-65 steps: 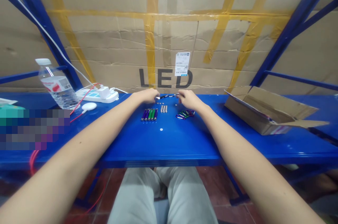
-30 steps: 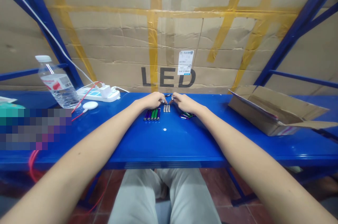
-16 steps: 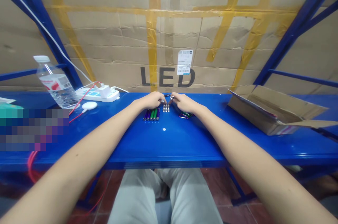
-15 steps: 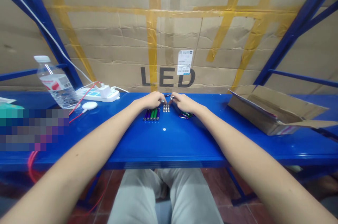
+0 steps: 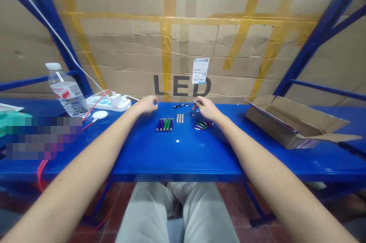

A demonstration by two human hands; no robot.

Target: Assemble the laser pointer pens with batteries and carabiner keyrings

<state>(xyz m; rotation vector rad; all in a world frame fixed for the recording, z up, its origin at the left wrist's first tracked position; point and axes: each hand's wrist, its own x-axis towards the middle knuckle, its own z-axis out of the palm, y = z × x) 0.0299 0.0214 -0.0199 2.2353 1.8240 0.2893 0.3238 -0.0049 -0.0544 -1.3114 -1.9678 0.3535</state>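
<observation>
My left hand point(image 5: 147, 105) is above the back of the table, left of centre. Its fingers are curled in a pinch, and whatever is between them is too small to make out. Some way to the right, my right hand point(image 5: 208, 108) is closed on a small shiny silver piece point(image 5: 196, 102). Between the hands lies a slim black pen-like tool point(image 5: 182, 105). In front of it, small silver button cells point(image 5: 180, 118) stand in a neat block. Purple and green metal tubes point(image 5: 164, 125) lie side by side to their left. Coloured carabiners point(image 5: 202, 125) are heaped below my right hand.
A small white disc point(image 5: 177, 141) lies nearer the front edge. An open cardboard box point(image 5: 286, 124) stands at the right. On the left are a water bottle point(image 5: 68, 96), a power strip point(image 5: 110, 102), a white round charger point(image 5: 100, 115) and a red cable point(image 5: 40, 174). Large cardboard point(image 5: 128, 52) backs the table.
My hands have moved apart from above the button cells, the left one to the left and the right one slightly right. The black tool and the carabiners now show more fully.
</observation>
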